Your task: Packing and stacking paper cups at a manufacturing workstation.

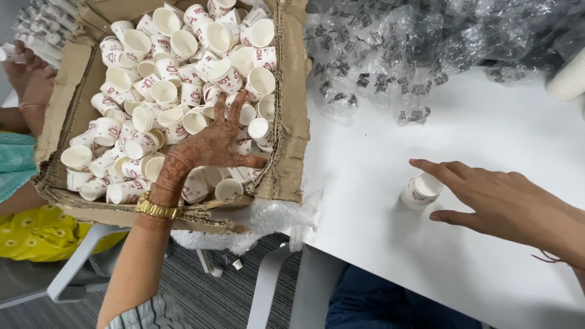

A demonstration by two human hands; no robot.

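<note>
Our left hand [210, 146] reaches forward with fingers spread wide, palm down, wrist bent. Our right hand [496, 198] stretches leftward, fingers extended and loosely parted, gripping nothing.

Bright, even overhead light on my feed.
My hands throw soft shadows on the white tabletop [426, 256]; the crumpled clear plastic wrap [390, 55] glints; the frame's edges bend and soften slightly.

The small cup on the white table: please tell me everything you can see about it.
The small cup is white, paper by its look, with red print on its side that I will not copy. It stands upright and alone on the white table, mouth open upward and seemingly empty. The right hand reaches toward it, index finger above its rim and thumb below; whether the fingers touch it is unclear.
</note>
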